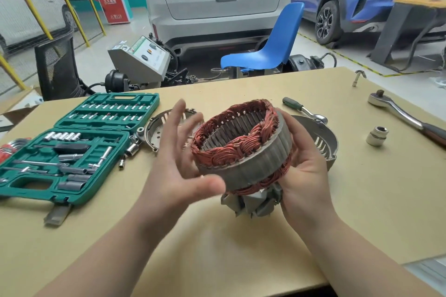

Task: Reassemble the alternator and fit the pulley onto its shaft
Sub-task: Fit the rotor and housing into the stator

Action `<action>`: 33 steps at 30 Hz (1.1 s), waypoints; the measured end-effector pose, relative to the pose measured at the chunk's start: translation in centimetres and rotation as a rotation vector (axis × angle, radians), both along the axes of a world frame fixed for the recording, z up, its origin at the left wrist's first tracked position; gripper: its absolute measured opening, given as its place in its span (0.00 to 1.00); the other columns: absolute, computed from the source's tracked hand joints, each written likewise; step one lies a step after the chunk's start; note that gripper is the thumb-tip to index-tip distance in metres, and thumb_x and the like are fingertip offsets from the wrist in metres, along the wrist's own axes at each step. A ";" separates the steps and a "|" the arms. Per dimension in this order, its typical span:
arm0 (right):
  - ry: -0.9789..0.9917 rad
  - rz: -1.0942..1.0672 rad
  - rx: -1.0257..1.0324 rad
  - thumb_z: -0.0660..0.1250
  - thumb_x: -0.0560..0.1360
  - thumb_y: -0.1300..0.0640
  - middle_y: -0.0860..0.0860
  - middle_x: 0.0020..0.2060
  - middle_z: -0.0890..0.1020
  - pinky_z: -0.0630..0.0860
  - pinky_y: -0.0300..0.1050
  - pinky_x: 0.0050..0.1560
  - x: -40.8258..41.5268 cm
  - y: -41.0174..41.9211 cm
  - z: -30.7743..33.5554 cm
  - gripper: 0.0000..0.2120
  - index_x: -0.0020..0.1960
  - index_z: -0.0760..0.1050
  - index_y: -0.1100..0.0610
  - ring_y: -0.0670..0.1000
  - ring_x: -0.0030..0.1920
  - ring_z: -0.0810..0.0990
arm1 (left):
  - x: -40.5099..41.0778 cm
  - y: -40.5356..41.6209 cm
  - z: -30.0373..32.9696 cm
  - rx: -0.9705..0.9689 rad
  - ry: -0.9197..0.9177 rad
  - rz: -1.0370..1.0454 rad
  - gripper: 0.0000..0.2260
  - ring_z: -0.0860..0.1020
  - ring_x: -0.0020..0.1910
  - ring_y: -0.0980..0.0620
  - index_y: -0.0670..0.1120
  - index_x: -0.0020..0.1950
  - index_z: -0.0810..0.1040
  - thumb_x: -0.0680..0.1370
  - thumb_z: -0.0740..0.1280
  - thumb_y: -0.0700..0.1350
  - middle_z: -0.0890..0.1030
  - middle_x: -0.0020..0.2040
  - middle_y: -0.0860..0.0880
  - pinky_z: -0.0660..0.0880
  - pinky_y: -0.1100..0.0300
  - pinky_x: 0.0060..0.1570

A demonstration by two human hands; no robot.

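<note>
Cradling the copper-wound ring (241,144) above the table (337,200), the right hand (306,173) curls its fingers round the ring's right outer wall, palm beneath. The left hand (178,152) is beside the ring's left edge, fingers spread and straight, blurred; whether they touch it is unclear. A grey clawed part (253,202) stands on the table below the ring.

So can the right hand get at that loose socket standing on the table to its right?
Probably not yet: the right hand is cupped round the stator, so it is occupied. The socket itself stands in the open on bare table.
</note>
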State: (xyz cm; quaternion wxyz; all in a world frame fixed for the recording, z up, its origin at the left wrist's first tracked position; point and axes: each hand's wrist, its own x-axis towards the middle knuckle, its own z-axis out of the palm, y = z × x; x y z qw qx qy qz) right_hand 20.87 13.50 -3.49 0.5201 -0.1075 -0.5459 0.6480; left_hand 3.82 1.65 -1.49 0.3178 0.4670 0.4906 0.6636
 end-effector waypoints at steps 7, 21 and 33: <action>-0.009 -0.034 -0.026 0.75 0.73 0.68 0.52 0.62 0.85 0.83 0.46 0.56 -0.3 -0.2 0.4 0.32 0.75 0.71 0.58 0.54 0.63 0.84 | 3.3 1.6 -1.8 -0.068 -0.170 -0.007 0.51 0.82 0.66 0.39 0.51 0.75 0.71 0.58 0.89 0.61 0.82 0.69 0.43 0.83 0.54 0.51; -0.199 0.388 -0.017 0.71 0.67 0.61 0.55 0.75 0.75 0.71 0.63 0.74 -0.4 1.3 2.2 0.46 0.83 0.60 0.52 0.59 0.74 0.75 | 2.6 1.5 -1.3 0.012 -0.514 -0.002 0.59 0.75 0.70 0.24 0.35 0.80 0.66 0.59 0.88 0.60 0.75 0.72 0.27 0.71 0.25 0.69; -0.200 0.234 0.129 0.81 0.73 0.51 0.53 0.75 0.74 0.76 0.49 0.68 -0.3 -0.4 1.6 0.49 0.84 0.55 0.51 0.59 0.74 0.75 | 1.8 1.3 -1.3 -0.010 -0.368 -0.154 0.60 0.75 0.71 0.27 0.33 0.81 0.59 0.63 0.86 0.62 0.73 0.74 0.28 0.79 0.42 0.62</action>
